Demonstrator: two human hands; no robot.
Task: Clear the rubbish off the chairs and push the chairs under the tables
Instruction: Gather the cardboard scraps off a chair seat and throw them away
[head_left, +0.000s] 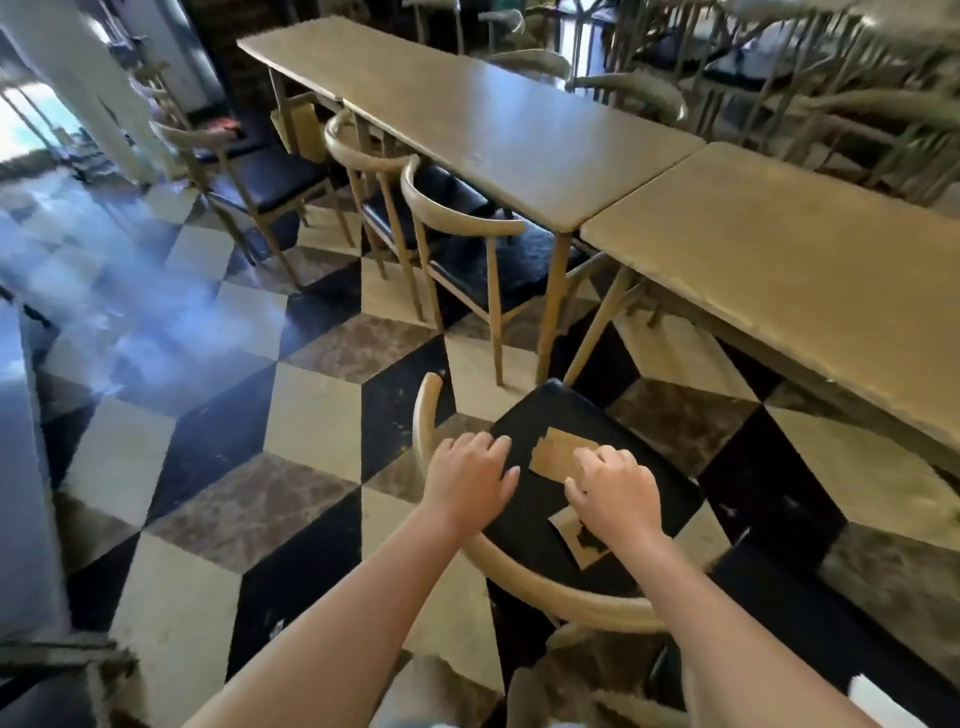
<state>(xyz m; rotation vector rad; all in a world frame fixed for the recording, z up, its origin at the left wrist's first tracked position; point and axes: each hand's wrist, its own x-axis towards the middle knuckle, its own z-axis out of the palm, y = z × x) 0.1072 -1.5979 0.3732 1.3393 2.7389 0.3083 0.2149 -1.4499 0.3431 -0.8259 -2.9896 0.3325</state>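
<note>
Reaching over the chair back, your right hand (615, 491) lies fingers-down on the cardboard scraps; closed pinch or not, cannot tell. Left hand (470, 475) is flat and released on the black seat (524, 525), just left of the larger cardboard piece (558, 454). A smaller torn piece (582, 543) sits nearer, partly under your right wrist. Slide both scraps together, pinch the edges, lift clear. Then push the chair (550, 587) toward the table (789, 270), far right.
</note>
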